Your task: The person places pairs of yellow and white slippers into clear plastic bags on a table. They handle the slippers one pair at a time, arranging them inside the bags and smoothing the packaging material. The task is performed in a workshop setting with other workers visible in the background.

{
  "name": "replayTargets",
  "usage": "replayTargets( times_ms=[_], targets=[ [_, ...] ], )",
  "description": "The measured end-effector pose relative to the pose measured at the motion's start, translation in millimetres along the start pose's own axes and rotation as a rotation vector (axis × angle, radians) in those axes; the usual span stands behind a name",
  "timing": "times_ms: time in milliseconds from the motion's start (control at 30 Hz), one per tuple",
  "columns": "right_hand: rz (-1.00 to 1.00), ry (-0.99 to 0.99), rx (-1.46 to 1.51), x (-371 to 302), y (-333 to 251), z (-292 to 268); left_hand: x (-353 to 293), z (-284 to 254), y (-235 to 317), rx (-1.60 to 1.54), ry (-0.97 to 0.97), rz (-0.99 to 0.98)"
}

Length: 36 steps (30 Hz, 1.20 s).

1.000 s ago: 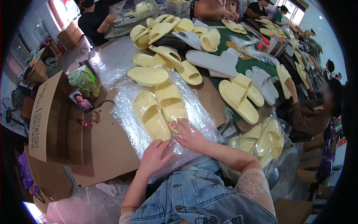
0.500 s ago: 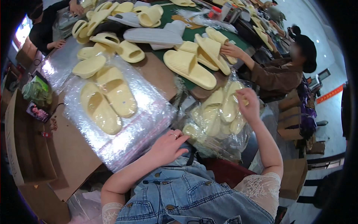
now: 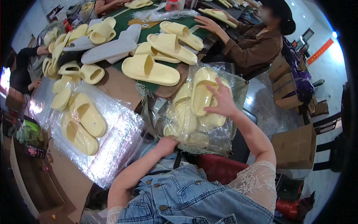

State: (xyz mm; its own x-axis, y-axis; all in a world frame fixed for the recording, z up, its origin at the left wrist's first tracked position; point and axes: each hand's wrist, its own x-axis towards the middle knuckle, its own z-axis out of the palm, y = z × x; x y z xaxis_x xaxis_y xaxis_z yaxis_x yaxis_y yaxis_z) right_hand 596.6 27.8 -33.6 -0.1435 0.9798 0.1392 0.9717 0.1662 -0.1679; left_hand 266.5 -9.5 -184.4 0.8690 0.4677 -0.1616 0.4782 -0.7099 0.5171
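My right hand (image 3: pixel 222 100) is open with spread fingers, at the side of a pale yellow slipper (image 3: pixel 203 91) that lies on a clear plastic bag. More yellow slippers (image 3: pixel 185 115) show in and under the clear plastic bag (image 3: pixel 218 140) around it. At the bag's near left corner is my left hand (image 3: pixel 166 146); its fingers are mostly hidden by the bag's edge, so its grip is unclear. To the left, a pair of yellow slippers (image 3: pixel 87 115) rests on a shiny stack of clear plastic bags (image 3: pixel 117 149).
Loose yellow slippers (image 3: pixel 151 71) and grey slippers (image 3: pixel 110 51) are heaped on the green-topped table (image 3: pixel 121 18). Across from me on the right, a person in a brown sleeve (image 3: pixel 250 48) handles a slipper. Cardboard boxes (image 3: pixel 294 147) stand on the floor at right.
My view has turned right. My right hand has gone from closed fingers at the slipper to spread fingers. The co-worker's hand has left the slipper pile.
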Motion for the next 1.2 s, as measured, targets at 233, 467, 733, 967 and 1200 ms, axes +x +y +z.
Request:
replayTargets(
  times_ms=[233, 467, 733, 967, 1200],
  targets=[
    [-0.002, -0.179, -0.181, -38.4, -55.2, 30.0, -45.7, -53.8, 36.2, -0.213, -0.019, 0.16],
    [-0.275, 0.102, 0.181, -43.2, -11.5, 30.3, -67.4, -43.4, 25.1, -0.38, 0.057, 0.106],
    [1.129, 0.52, 0.197, -77.5, 186.3, 101.6, -51.5, -33.2, 32.7, -0.087, 0.084, 0.072],
    [1.26, 0.228, 0.436, -92.5, 198.3, 172.0, -18.3, -13.2, 37.0, -0.225, -0.014, -0.088],
    [1.292, 0.985, 1.397, -126.2, 234.4, 112.3, -30.0, -54.7, 82.4, -0.587, 0.081, 0.039]
  ],
)
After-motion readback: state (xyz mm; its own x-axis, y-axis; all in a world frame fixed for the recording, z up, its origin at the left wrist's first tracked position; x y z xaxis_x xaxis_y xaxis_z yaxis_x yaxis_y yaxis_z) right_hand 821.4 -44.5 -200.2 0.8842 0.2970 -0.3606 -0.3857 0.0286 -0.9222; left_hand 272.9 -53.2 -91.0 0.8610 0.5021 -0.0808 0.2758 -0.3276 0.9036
